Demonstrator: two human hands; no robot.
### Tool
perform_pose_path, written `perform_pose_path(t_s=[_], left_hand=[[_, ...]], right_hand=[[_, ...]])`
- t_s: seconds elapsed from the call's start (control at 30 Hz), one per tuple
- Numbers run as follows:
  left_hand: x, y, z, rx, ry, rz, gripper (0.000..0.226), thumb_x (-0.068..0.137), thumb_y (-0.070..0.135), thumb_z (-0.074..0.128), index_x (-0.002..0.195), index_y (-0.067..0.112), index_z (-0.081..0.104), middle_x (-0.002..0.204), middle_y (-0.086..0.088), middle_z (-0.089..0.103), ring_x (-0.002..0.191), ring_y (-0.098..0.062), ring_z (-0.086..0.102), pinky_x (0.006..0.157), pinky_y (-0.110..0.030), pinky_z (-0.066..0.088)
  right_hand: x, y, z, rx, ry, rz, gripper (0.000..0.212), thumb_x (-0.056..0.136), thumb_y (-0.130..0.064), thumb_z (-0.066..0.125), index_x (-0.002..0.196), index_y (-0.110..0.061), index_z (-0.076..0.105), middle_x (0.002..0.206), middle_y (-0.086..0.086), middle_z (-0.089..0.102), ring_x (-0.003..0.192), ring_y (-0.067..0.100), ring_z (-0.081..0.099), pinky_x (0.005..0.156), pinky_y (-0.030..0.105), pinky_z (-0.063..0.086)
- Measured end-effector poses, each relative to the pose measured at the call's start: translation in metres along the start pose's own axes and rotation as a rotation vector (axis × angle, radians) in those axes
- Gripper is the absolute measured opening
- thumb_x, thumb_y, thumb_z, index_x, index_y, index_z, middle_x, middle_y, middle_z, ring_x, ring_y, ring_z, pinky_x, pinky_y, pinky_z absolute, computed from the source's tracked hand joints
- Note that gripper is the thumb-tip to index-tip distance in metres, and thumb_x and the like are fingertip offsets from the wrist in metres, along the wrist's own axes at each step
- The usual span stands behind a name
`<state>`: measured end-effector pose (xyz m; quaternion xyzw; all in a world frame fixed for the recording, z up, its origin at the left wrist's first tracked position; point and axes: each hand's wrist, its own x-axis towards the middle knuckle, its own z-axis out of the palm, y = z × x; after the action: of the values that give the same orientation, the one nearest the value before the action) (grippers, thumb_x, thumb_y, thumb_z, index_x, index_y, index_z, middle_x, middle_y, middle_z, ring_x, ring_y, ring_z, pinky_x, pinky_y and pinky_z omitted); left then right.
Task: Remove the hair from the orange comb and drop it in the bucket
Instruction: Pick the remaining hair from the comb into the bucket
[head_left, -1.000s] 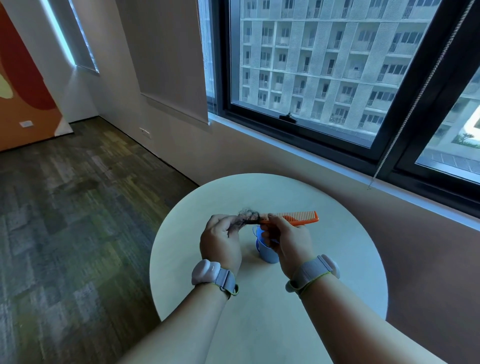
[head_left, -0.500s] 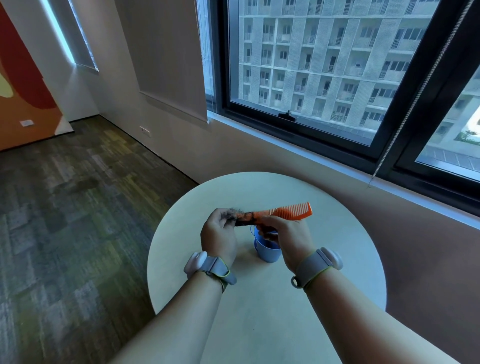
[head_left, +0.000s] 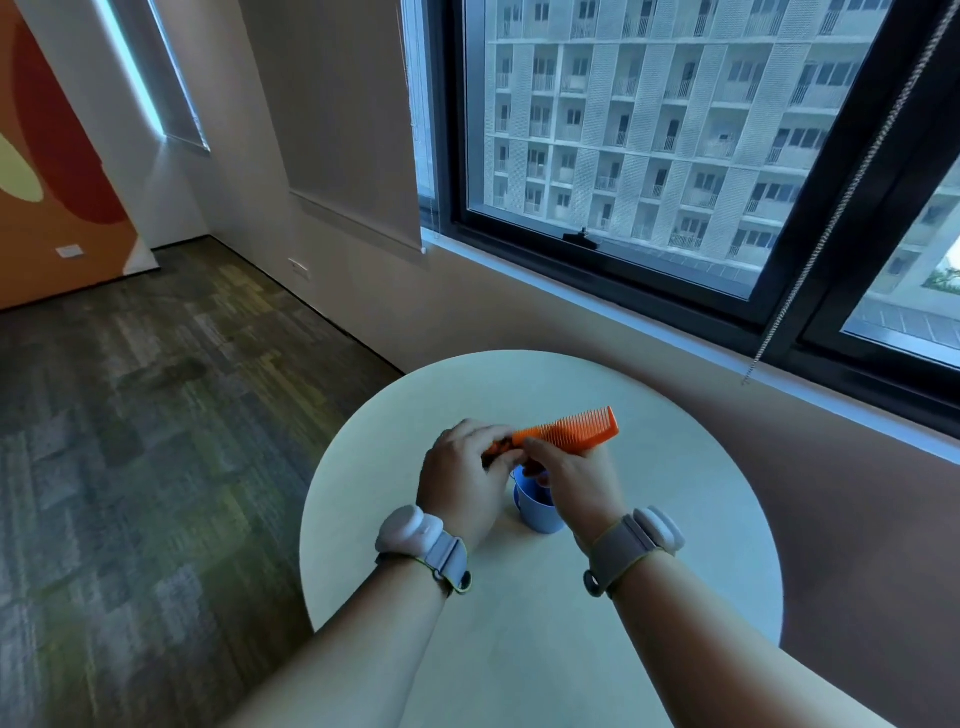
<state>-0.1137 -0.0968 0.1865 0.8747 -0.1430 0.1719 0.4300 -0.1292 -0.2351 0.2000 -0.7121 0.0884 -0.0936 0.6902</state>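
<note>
Both hands (head_left: 519, 467) hold the orange comb (head_left: 569, 432) above the blue bucket (head_left: 537, 512).

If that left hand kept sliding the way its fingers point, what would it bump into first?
Most likely the right hand, which grips the orange comb right beside it. The left hand pinches the comb's near end; depth is hard to judge.

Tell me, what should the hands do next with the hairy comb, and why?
Probably the left hand should pull the dark hair off the end of the orange comb while the right hand holds it steady. The hair is still caught on the comb, and the blue bucket waits just below.
</note>
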Motion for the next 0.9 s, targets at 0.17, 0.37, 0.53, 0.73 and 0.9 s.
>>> perform_pose_path(t_s=[0.17,0.37,0.53,0.73,0.9], left_hand=[[0.005,0.001,-0.011,-0.051,-0.068,-0.156,0.005,0.075,0.023,0.081,0.076,0.028,0.08,0.057,0.013,0.063,0.062,-0.006,0.061,0.061,-0.02,0.046],[0.009,0.004,-0.013,0.146,-0.221,-0.118,0.01,0.079,0.03,0.074,0.072,0.024,0.075,0.066,0.005,0.064,0.066,-0.014,0.062,0.062,-0.031,0.051],[0.009,0.008,-0.009,0.251,-0.261,-0.125,0.02,0.084,0.039,0.065,0.072,0.023,0.069,0.066,0.001,0.066,0.067,-0.019,0.062,0.059,-0.03,0.048],[0.006,0.009,0.001,0.502,-0.289,-0.088,0.025,0.091,0.036,0.056,0.088,0.019,0.073,0.084,-0.006,0.071,0.084,-0.029,0.063,0.074,-0.033,0.045],[0.003,0.001,0.005,0.531,-0.305,-0.101,0.019,0.087,0.035,0.057,0.086,0.022,0.071,0.09,-0.001,0.07,0.091,-0.025,0.064,0.084,-0.033,0.043]], right_hand=[[0.0,0.005,-0.001,-0.109,-0.053,-0.025,0.017,0.088,-0.007,0.067,0.072,-0.003,0.072,0.066,0.014,0.068,0.06,0.017,0.062,0.063,0.038,0.051],[0.002,0.015,-0.005,-0.259,-0.053,-0.011,0.017,0.083,-0.019,0.069,0.072,-0.006,0.069,0.069,0.015,0.067,0.064,0.029,0.064,0.068,0.053,0.053],[0.004,0.016,-0.004,-0.32,-0.05,-0.011,0.03,0.073,-0.032,0.064,0.074,-0.001,0.065,0.072,0.017,0.067,0.074,0.039,0.065,0.067,0.054,0.053],[0.005,0.027,0.001,-0.43,-0.055,-0.025,0.02,0.079,-0.016,0.067,0.065,-0.003,0.061,0.063,0.014,0.063,0.056,0.021,0.055,0.058,0.045,0.049],[0.004,0.035,0.001,-0.448,-0.109,-0.009,0.018,0.079,-0.018,0.066,0.068,-0.004,0.062,0.064,0.012,0.065,0.063,0.03,0.06,0.058,0.043,0.048]])
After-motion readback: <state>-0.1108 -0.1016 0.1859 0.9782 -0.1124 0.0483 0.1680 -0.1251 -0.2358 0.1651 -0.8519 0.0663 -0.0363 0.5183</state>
